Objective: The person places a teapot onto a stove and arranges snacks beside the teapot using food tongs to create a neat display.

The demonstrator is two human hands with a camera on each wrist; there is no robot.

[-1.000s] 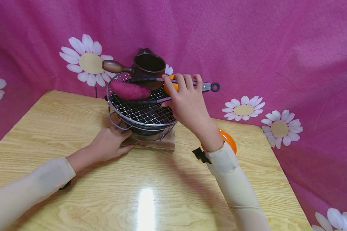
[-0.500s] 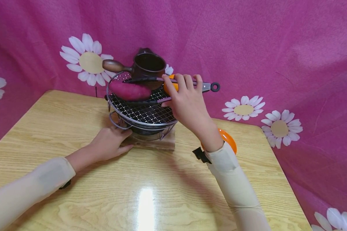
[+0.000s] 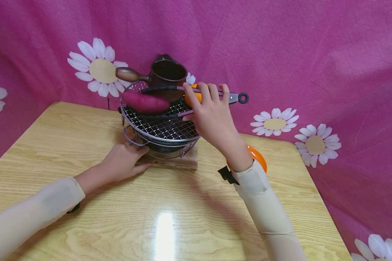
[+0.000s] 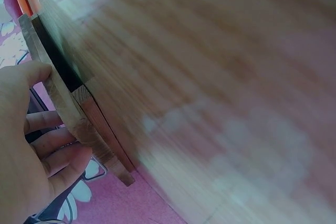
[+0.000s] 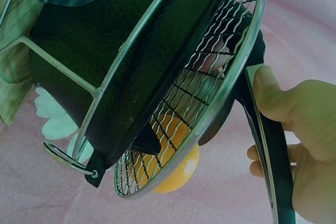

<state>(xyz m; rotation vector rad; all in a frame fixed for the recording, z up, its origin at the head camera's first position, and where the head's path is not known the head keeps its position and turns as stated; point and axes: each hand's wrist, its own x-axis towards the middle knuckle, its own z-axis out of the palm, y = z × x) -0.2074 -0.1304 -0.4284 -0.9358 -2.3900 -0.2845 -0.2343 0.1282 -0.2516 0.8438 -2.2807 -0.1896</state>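
In the head view my right hand grips a pair of tongs by its two arms. Between the dark tong ends lies a purple sweet potato, over the wire mesh of a round tabletop grill. Whether both tong ends press on it, I cannot tell. My left hand holds the left front corner of the wooden board under the grill. In the left wrist view, thumb and bent fingers lie against that board. The right wrist view shows the thumb pressing a tong arm.
A dark pot with a wooden side handle stands at the back of the mesh. Beside it, partly behind the right hand, sits an orange round thing. An orange plate lies right of the grill, half hidden by the forearm.
The sweet potato has shifted slightly left between the tong ends, and the tong arms stand a little wider apart. Both hands have stayed nearly still.
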